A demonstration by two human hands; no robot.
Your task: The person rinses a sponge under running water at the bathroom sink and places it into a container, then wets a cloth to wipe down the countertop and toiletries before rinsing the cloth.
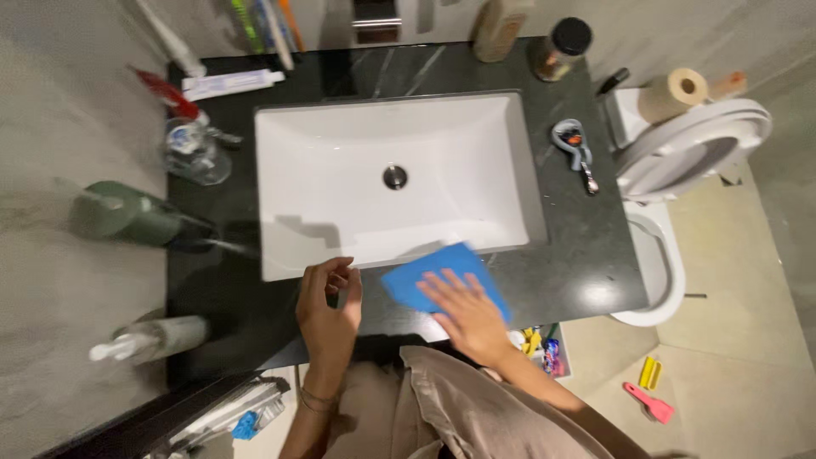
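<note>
While the view looks straight down on a dark stone counter [586,255], we start at the far left of the frame, where a white pump bottle [149,338] lies near the lower left edge and a dark green pump bottle [132,217] stands above it at middle left. Up from there sits a clear glass [194,153], with a red-handled item beside it and a white tube [231,82] lying flat at the upper left. Moving in, the white rectangular sink [323,170] fills the centre of the counter, its round metal drain [394,177] dead in the middle. Now the hands, at the lower centre: the left hand [327,310] hovers over the sink's front rim, fingers loosely curled with thumb and fingertips nearly meeting, and whether anything is pinched there I cannot tell. Just to its right, the right hand [466,316] lies flat and spread, palm down, pressing on a blue cloth [425,272]. That cloth rests on the counter's front edge, its upper corner reaching over the rim of the sink. Further right, a small blue-handled tool [576,144] lies on the counter, and a dark-lidded jar [561,47] stands at the upper right corner of it. Past the counter, a white toilet [671,263] with its lid raised, a paper roll [673,93] on the tank, and a pink scraper [650,404] on the tiled floor at the lower right.
</note>
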